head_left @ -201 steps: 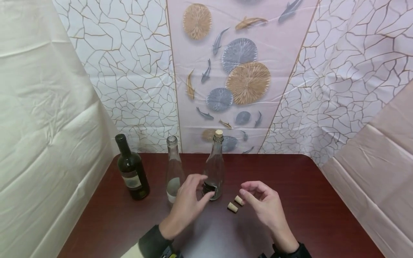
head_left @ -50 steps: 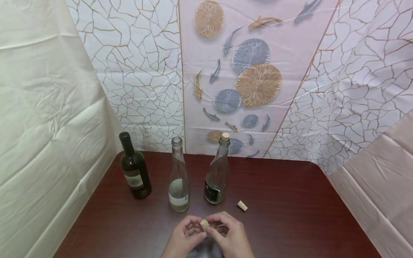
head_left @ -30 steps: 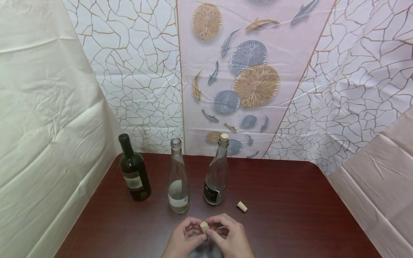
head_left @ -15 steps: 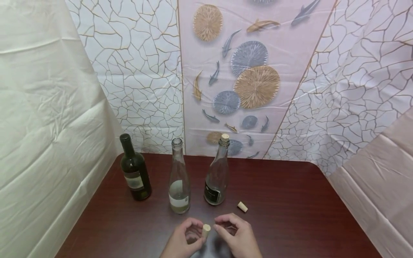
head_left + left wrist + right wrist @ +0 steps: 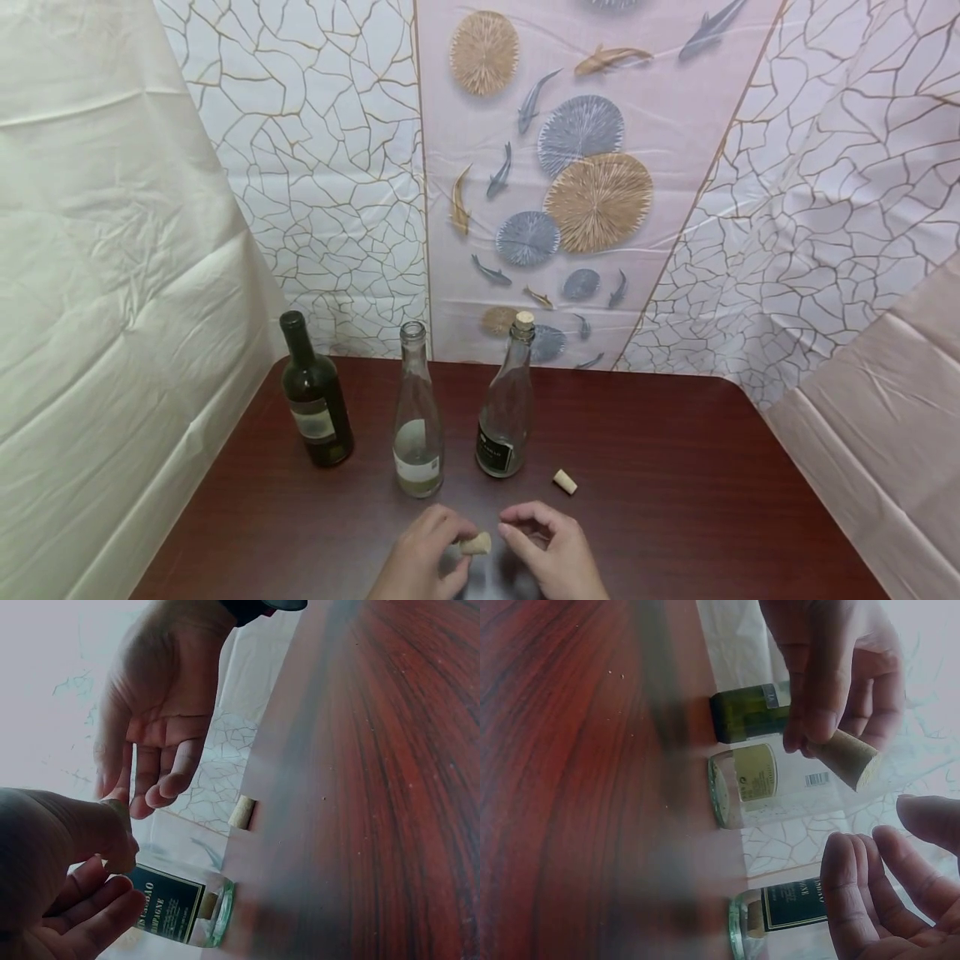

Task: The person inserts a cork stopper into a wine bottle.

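Observation:
In the head view my left hand (image 5: 427, 550) pinches a tapered cork (image 5: 477, 544) between thumb and fingers, its end pointing to the right. The right wrist view shows this cork (image 5: 847, 759) tilted in the left fingers, with its wide end free. My right hand (image 5: 555, 546) is just to the right of it, fingers loosely curved, thumb apart from the fingers and nothing between them. A second cork (image 5: 565, 482) lies on the table beyond the right hand. Just past the hands stands an uncorked clear bottle (image 5: 417, 442) with a pale label.
A clear bottle with a black label (image 5: 495, 450) stands upright with a cork (image 5: 524, 320) in its mouth. At the left is a dark green wine bottle (image 5: 315, 408). The reddish-brown table (image 5: 675, 467) ends at a patterned cloth backdrop (image 5: 337, 208).
One of two corks on the table has been picked up. Both hands held it a second ago; the right has let go and moved right, and the left has tipped it from upright to sideways.

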